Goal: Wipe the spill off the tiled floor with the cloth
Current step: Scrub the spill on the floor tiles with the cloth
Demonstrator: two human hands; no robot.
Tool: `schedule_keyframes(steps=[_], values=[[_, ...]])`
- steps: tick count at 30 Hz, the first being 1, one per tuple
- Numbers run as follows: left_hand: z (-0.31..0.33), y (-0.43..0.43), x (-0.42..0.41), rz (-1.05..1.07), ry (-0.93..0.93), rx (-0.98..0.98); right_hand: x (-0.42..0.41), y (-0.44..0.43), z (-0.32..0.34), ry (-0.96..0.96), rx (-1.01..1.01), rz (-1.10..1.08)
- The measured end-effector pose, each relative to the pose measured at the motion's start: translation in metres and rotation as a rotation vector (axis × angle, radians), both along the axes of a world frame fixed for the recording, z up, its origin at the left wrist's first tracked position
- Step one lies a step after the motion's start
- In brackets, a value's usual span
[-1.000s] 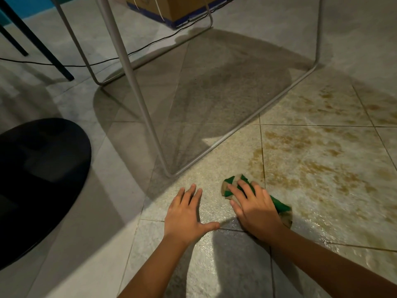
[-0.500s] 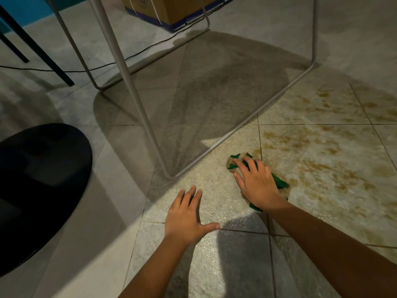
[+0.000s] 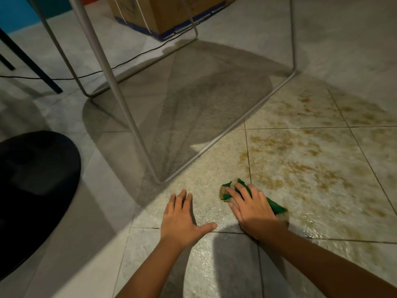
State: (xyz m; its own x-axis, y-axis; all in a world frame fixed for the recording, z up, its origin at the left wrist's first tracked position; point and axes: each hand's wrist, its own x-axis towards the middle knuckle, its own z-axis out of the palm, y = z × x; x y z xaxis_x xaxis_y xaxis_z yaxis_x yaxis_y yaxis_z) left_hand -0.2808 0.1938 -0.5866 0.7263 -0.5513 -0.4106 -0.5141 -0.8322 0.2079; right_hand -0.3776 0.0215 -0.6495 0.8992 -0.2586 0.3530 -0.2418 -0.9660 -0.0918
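Pressing down on the cloth [image 3: 277,206], the right hand [image 3: 253,210] lies palm-down over it, fingers spread and laid flat across the top, pinning it to the floor rather than bunching it up. Cloth is green with dirty tan patches, crumpled; bits stick out past the fingertips on the far-left side and past the hand on the right. It sits on the tiled floor [image 3: 214,265] just near-left of a grout line crossing, at the near-left edge of the spill [image 3: 305,168]. Spill is a brownish blotchy stain spread over several tiles to the right and far right of the cloth; the tiles there look wet and shiny. Left hand [image 3: 182,218] is flat on the floor just left of the right hand, palm down, fingers together, thumb out toward the right, grasping nothing, not touching the cloth. Both forearms bare, coming in from the near edge. Far from the hands, a thin metal frame [image 3: 120,100] stands on the floor, its near corner just beyond the left hand, casting a grey shadow. Dark rounded object [image 3: 36,186] at left, unclear what it is. Cardboard box [image 3: 163,16] at the far edge, black cable [image 3: 120,64] running along the floor near it. Dark furniture leg [image 3: 32,61] far left.
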Motion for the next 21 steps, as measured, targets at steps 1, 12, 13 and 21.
schedule_keyframes(steps=[1,12,13,21], values=[[0.001,-0.004,-0.003,-0.012,-0.008,-0.005,0.006,-0.006,0.002,0.034,0.012,-0.003],[-0.002,-0.037,0.006,-0.093,0.002,0.088,0.016,-0.045,0.006,0.061,0.086,-0.172],[-0.003,-0.038,0.008,-0.092,0.009,0.102,0.013,-0.043,0.005,0.055,0.085,-0.186],[-0.007,-0.037,0.008,-0.076,-0.025,0.059,0.025,-0.017,0.001,0.001,0.076,0.014]])
